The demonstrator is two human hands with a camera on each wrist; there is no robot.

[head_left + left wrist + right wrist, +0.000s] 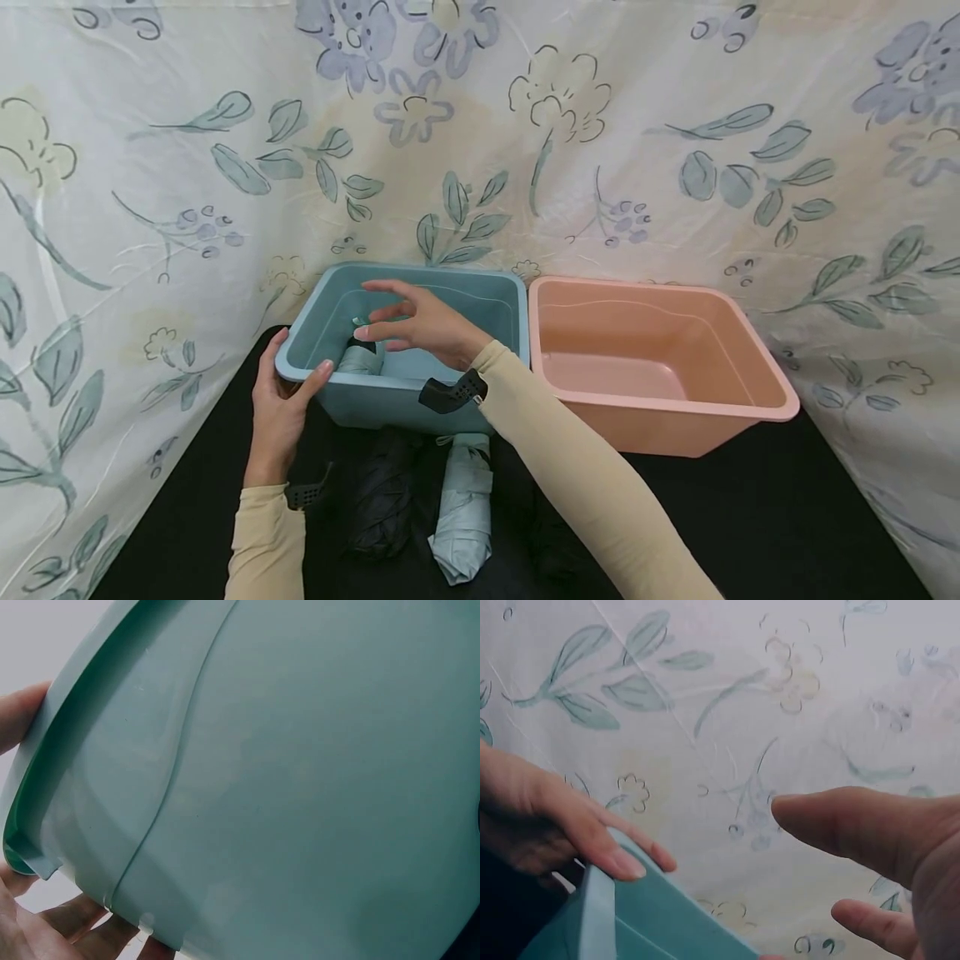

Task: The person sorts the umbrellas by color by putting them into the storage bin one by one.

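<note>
My left hand point(277, 408) grips the front left corner of the blue plastic bin point(360, 404), thumb over the rim and fingers along the outside. In the left wrist view the bin's outer wall point(300, 780) fills most of the picture. Above the inside of that bin hovers my right hand point(420, 325), fingers spread and holding nothing. Just below its fingertips, a pale blue folded umbrella point(360, 358) with a dark band lies in the bin, partly covered by the hand. The right wrist view shows the right thumb point(840, 825) apart from the bin.
A peach bin point(667, 408) stands right beside the blue one. In front, on the black cloth point(787, 517), lie a black folded umbrella point(384, 492) and a pale blue folded umbrella point(465, 508). A floral curtain point(637, 167) hangs behind and at both sides.
</note>
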